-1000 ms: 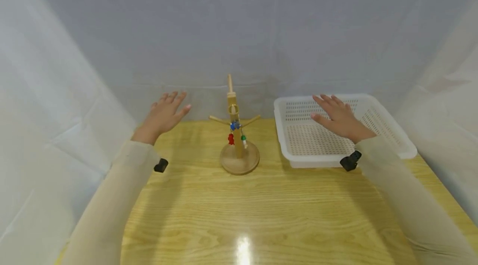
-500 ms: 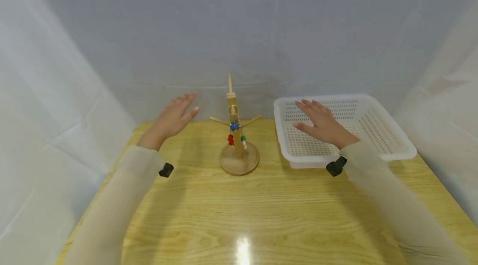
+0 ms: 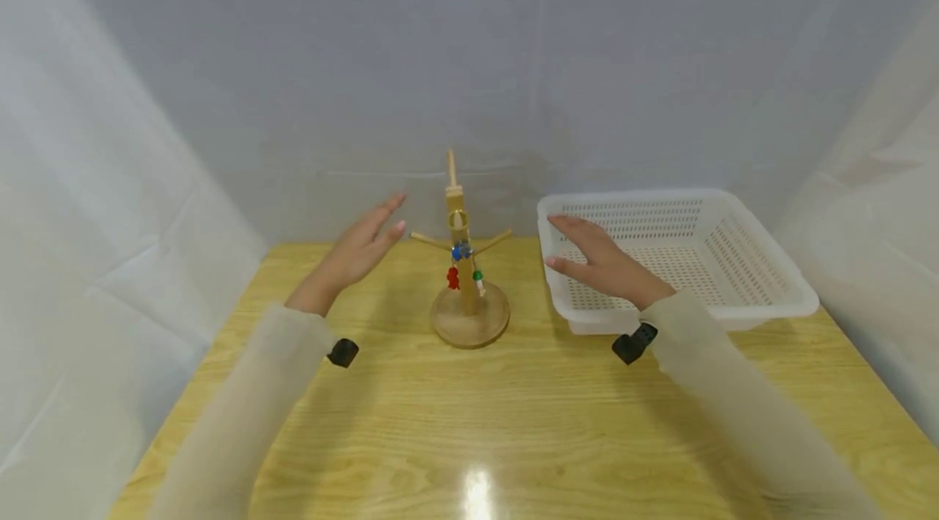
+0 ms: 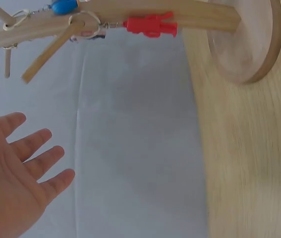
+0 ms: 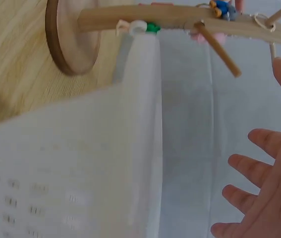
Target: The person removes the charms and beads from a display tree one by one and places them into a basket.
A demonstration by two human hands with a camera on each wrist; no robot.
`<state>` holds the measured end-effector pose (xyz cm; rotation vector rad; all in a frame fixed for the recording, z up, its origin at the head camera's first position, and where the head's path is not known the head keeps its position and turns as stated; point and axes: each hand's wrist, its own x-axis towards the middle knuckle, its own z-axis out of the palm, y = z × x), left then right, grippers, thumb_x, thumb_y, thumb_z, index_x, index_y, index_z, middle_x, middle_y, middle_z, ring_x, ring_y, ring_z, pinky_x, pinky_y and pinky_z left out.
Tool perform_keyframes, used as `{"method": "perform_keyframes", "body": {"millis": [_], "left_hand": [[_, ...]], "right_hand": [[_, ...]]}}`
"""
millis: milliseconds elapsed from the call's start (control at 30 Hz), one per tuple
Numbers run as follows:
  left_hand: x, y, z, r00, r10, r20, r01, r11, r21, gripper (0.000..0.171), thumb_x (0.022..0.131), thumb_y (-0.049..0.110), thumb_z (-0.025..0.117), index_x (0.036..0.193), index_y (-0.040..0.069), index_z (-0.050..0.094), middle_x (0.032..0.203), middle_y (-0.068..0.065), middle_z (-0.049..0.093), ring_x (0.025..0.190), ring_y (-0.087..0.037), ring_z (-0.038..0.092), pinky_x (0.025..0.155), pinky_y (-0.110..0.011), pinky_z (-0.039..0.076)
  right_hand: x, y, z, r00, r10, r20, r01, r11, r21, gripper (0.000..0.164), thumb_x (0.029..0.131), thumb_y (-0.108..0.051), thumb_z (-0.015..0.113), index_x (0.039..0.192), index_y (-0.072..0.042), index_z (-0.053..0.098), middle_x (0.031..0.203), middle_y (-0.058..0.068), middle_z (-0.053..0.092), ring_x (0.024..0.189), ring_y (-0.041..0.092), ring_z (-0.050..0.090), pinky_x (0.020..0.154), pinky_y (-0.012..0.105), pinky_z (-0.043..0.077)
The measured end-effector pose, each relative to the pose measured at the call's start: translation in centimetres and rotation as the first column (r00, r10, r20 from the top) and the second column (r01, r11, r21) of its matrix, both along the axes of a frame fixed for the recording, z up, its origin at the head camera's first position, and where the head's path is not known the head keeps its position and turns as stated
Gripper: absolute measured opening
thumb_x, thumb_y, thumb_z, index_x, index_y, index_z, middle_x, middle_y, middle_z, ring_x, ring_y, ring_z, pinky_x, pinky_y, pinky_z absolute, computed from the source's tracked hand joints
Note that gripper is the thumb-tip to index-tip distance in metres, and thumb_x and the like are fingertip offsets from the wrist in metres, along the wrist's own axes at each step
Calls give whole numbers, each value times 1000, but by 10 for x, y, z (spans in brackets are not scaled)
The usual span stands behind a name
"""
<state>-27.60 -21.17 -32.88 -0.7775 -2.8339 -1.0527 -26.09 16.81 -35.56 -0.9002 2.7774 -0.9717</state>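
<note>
A wooden stand [image 3: 467,304] with a round base and several pegs stands upright near the table's back edge. Keychains hang from its pegs: a red figure [image 3: 453,278], a blue one [image 3: 460,251] and a green-and-white one [image 3: 479,279]. In the right wrist view a pink piece [image 5: 210,37] shows partly behind the post. My left hand [image 3: 357,253] hovers left of the stand, fingers extended, holding nothing. To the right, my right hand [image 3: 605,259] is held above the basket's left side with its fingers spread. Neither hand touches the stand.
A white perforated plastic basket [image 3: 763,310] stands on the right of the wooden table [image 3: 469,406], close to the stand. Pale sheeting [image 3: 484,55] hangs behind the table and along both sides. A dark wrist camera [image 3: 635,342] sits on each cuff.
Both hands have moved inward toward the stand, the left one rightward and the right one leftward across the basket. The stand, keychains and basket have stayed in place.
</note>
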Motion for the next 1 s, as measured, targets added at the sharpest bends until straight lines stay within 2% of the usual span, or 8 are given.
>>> {"method": "perform_keyframes", "body": {"millis": [133, 267, 433, 600, 700, 800, 1000], "left_hand": [[2, 4, -5, 999, -14, 37, 10, 995, 103, 56, 103, 37, 35, 152, 19, 15, 156, -6, 18, 142, -30, 19, 114, -51, 18], [2, 8, -10, 998, -26, 60, 12, 976, 215, 55, 102, 27, 42, 151, 16, 20, 152, -11, 29, 136, -32, 31, 110, -51, 27], [3, 14, -12, 994, -5, 111, -29, 952, 306, 57, 99, 27, 50, 150, 15, 26, 146, -12, 39, 131, -29, 39, 108, -46, 32], [4, 16, -12, 978, 5, 207, -89, 913, 398, 57, 95, 30, 58, 144, 11, 37, 140, -11, 46, 127, -26, 46, 105, -40, 39], [4, 18, -11, 967, 21, 256, -130, 900, 416, 52, 93, 28, 61, 139, 8, 45, 135, -12, 52, 121, -26, 51, 101, -37, 43], [5, 21, -11, 959, 38, 280, -156, 897, 412, 47, 93, 24, 61, 135, 6, 49, 132, -11, 55, 117, -24, 54, 99, -36, 45], [5, 26, -13, 957, 71, 281, -185, 896, 403, 38, 92, 18, 63, 127, 3, 57, 125, -16, 59, 111, -25, 59, 97, -37, 47]], "right_hand": [[5, -11, 1, 1000, 17, 19, -16, 999, -33, 73, 96, -44, 50, 152, -10, 16, 157, 12, 14, 144, 34, 7, 113, 58, 6], [8, -20, 1, 998, 42, 46, -39, 997, -62, 72, 97, -45, 48, 152, -12, 16, 156, 12, 14, 144, 33, 6, 113, 58, 6], [11, -32, -1, 996, 76, 52, -72, 994, -78, 72, 96, -49, 47, 152, -13, 18, 156, 11, 16, 144, 32, 7, 114, 56, 7], [16, -43, -3, 994, 86, 62, -78, 990, -117, 72, 95, -51, 48, 150, -12, 24, 155, 9, 22, 143, 29, 17, 114, 52, 15], [20, -50, -6, 993, 84, 85, -71, 987, -144, 73, 94, -51, 50, 149, -9, 26, 153, 9, 26, 141, 29, 22, 113, 51, 21], [25, -57, -8, 993, 68, 97, -52, 986, -156, 73, 93, -51, 52, 148, -10, 28, 152, 9, 29, 140, 29, 25, 112, 51, 24], [34, -75, -18, 996, 18, 92, 2, 977, -214, 65, 93, -38, 59, 145, -8, 35, 148, 12, 35, 136, 31, 32, 109, 52, 29]]}}
